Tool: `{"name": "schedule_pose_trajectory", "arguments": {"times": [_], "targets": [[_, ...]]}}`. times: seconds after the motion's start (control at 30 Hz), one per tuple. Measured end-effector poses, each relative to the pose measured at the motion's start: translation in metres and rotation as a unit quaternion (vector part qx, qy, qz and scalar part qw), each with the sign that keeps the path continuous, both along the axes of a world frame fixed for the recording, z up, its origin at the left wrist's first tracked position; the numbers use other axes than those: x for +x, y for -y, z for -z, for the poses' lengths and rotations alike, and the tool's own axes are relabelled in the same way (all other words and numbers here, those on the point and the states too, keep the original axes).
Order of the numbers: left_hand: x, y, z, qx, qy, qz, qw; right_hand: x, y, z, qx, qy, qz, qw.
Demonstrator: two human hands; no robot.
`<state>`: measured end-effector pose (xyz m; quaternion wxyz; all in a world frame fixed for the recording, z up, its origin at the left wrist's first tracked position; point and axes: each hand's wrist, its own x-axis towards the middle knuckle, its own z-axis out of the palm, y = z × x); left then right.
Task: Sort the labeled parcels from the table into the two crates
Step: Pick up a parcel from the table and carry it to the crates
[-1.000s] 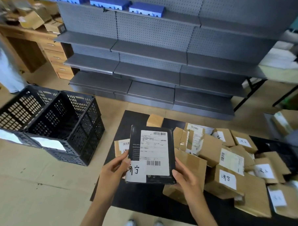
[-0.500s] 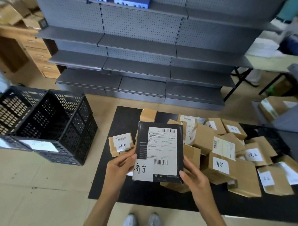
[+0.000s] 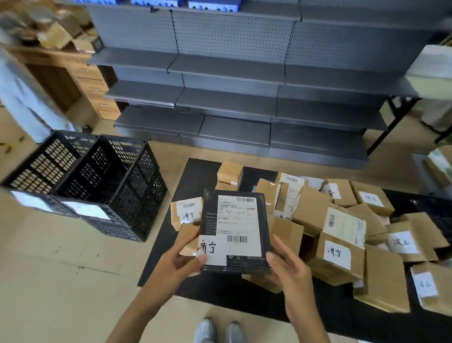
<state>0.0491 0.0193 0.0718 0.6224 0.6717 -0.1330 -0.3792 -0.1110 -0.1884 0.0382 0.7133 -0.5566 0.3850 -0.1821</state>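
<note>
Above the table [image 3: 162,246] we hold a black parcel [image 3: 235,231], our left hand [image 3: 179,262] and right hand [image 3: 290,270] pinching its bottom corners with curled fingers.

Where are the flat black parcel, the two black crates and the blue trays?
Flat black parcel [image 3: 236,230], head view, its white shipping label.
Black plastic crates [image 3: 138,191], head view, nearer crate's side wall.
Blue plastic trays [image 3: 214,1], head view, rightmost tray's top.

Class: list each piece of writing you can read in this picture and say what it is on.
"济宁": white label on the black parcel held by both hands.
"济宁": small box behind it.
"济宁": brown box to the right.
"汶上": box further right.
Shipping label print, barcodes, crate labels: too small or blurred.
</note>
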Motion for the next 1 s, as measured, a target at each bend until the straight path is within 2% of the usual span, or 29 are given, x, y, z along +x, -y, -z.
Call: {"name": "schedule_pose_trajectory", "arguments": {"times": [0.17,0.27,0.37,0.5,0.57,0.67,0.83,1.0], "targets": [[-0.021,-0.024,0.009,0.001,-0.001,-0.123,0.992,0.021,-0.014,0.012,0.018,-0.011,-0.06,0.998],[-0.027,-0.045,0.014,-0.011,-0.014,-0.23,0.973,0.041,-0.027,0.011,0.0,-0.015,-0.137,0.99],[-0.027,-0.073,0.017,-0.04,-0.047,-0.313,0.948,0.062,-0.044,0.009,-0.056,-0.023,-0.221,0.973],[-0.018,-0.121,0.02,-0.049,-0.039,-0.364,0.929,0.096,-0.073,0.005,-0.161,-0.043,-0.295,0.941],[-0.011,-0.149,0.022,-0.05,-0.032,-0.393,0.918,0.116,-0.091,0.004,-0.25,-0.053,-0.319,0.913],[0.0,-0.2,0.026,-0.061,-0.027,-0.43,0.9,0.15,-0.125,0.008,-0.441,-0.082,-0.341,0.827],[0.025,-0.301,0.042,-0.069,-0.032,-0.476,0.876,0.215,-0.205,0.008,-0.592,-0.129,-0.369,0.705],[0.062,-0.405,0.046,-0.074,-0.028,-0.499,0.863,0.272,-0.296,0.002,-0.604,-0.125,-0.391,0.684]]}}
